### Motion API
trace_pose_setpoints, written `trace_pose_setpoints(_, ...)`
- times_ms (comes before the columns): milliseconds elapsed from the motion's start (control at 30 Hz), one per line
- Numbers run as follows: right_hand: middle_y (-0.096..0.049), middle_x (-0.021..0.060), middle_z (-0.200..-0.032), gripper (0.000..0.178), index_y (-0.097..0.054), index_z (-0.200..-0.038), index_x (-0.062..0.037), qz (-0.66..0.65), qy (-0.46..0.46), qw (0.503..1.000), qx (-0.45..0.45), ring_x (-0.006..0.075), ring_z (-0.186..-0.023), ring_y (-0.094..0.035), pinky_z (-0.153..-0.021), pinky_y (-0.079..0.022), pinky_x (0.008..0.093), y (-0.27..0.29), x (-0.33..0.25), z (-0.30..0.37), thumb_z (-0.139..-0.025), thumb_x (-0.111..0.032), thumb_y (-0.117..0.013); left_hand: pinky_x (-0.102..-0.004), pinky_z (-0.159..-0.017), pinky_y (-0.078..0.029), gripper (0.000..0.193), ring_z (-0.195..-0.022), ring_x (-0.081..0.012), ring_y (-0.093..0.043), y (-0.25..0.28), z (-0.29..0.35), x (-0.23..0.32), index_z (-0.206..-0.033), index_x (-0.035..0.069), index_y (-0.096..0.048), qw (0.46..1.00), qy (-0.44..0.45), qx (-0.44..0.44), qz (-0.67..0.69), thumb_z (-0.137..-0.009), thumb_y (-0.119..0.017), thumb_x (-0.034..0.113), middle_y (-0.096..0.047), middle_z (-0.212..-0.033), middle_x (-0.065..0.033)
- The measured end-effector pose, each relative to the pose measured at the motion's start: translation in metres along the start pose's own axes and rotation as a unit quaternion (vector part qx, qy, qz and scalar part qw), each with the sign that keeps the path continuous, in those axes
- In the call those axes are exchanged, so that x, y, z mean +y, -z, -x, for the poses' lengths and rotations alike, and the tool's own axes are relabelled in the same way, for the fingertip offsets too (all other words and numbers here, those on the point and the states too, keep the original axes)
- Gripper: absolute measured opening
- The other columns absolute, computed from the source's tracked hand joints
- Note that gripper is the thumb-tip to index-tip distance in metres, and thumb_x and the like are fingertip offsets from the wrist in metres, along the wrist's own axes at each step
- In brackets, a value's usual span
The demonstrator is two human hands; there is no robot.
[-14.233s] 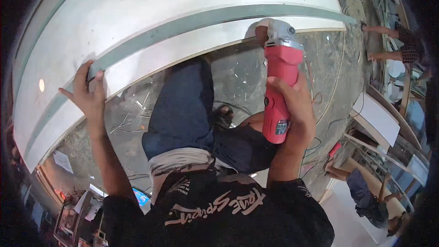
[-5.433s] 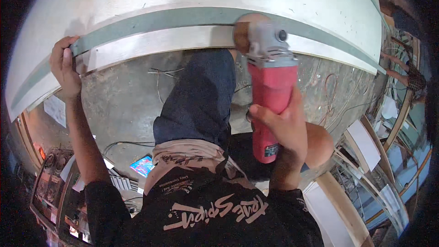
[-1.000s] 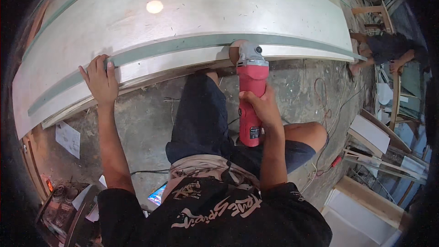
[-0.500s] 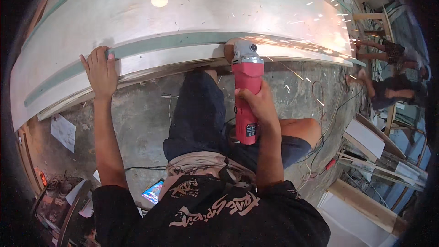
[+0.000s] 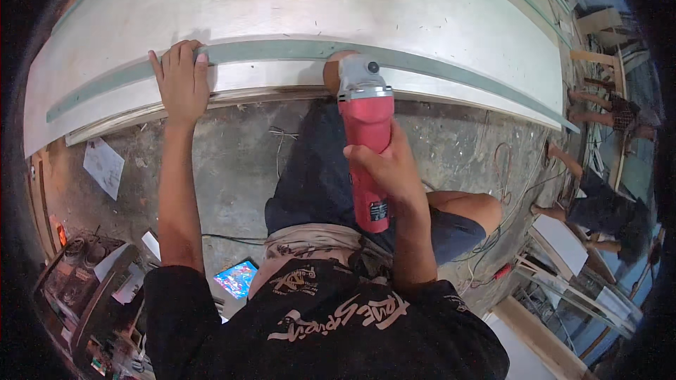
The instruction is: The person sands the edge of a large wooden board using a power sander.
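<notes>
My right hand [image 5: 394,172] is wrapped round the red body of an angle grinder [image 5: 367,123]. The grinder's grey metal head points away from me, and its brown disc or guard [image 5: 333,74] sits at a long grey-green strip [image 5: 264,51]. Contact between disc and strip cannot be made out. This strip lies along the near edge of a large white board [image 5: 239,17]. Over the strip's left part, my left hand [image 5: 182,81] lies flat with fingers stretched out, holding nothing. No sparks show at the grinder.
Lit tablet or phone screen [image 5: 236,278] on the floor at lower left, near a dark cluttered bench [image 5: 77,267]. Cables [image 5: 486,243] run across the concrete floor [image 5: 451,148] at right. Planks [image 5: 542,331] and wood pieces pile up there, with other people [image 5: 605,200] farther right.
The sparks flying right from the grinder have stopped. In the picture, the grinder head has shifted left and my left hand up and right; the board appears shifted as well.
</notes>
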State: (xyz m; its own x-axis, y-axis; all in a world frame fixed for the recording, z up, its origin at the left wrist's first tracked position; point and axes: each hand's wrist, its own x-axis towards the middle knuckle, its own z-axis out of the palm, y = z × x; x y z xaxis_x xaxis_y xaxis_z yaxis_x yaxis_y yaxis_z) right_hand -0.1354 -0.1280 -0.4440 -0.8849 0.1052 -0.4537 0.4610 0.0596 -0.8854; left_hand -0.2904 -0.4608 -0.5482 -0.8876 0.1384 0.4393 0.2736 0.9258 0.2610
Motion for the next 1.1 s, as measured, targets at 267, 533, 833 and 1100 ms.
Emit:
trace_pose_setpoints(267,-0.066,0.0072,-0.107,0.060,-0.055,-0.127,0.0004,-0.014,0.011,0.999,-0.038,0.0154,-0.094,-0.062,-0.086,-0.051,0.0323,-0.010,0.006,-0.007,-0.074,-0.010,-0.082,-0.0611,-0.122,-0.010,0.033,-0.126,-0.0305,-0.051,0.001,0.000,0.001,-0.120,0.010,-0.061,1.000,0.005,0.005,0.009,-0.103,-0.042,0.031,-0.061,-0.124,-0.0090)
trace_pose_setpoints(533,-0.066,0.0067,-0.104,0.059,-0.056,-0.125,0.0002,0.024,0.004,0.999,-0.023,0.0149,-0.092,-0.062,-0.084,-0.052,0.0323,-0.011,0.002,-0.011,-0.073,-0.010,-0.082,-0.0618,-0.122,-0.011,0.033,-0.122,-0.0317,-0.054,-0.004,0.000,-0.003,-0.119,0.010,-0.062,1.000,-0.004,0.018,0.021,-0.103,-0.041,0.030,-0.062,-0.123,-0.0091)
trace_pose_setpoints(833,-0.065,0.0051,-0.102,0.054,-0.055,-0.124,-0.0031,-0.013,0.014,1.000,0.000,0.0129,-0.090,-0.061,-0.081,-0.052,0.0300,-0.004,0.004,-0.009,-0.077,-0.010,-0.081,-0.0622,-0.122,-0.011,0.033,-0.123,-0.0314,-0.054,-0.004,0.000,-0.002,-0.119,0.010,-0.062,1.000,-0.010,0.024,0.016,-0.104,-0.041,0.031,-0.062,-0.123,-0.0088)
trace_pose_setpoints(1100,-0.064,0.0055,-0.087,0.046,-0.056,-0.117,-0.0027,-0.002,-0.039,0.997,0.068,0.0161,-0.068,-0.064,-0.061,-0.053,0.0319,0.034,0.000,0.051,-0.079,-0.009,-0.079,-0.0613,-0.120,-0.019,0.026,-0.116,-0.0333,-0.057,0.007,-0.001,-0.003,-0.118,0.010,-0.064,0.997,-0.048,0.005,0.054,-0.100,-0.055,0.027,-0.064,-0.115,-0.0109)
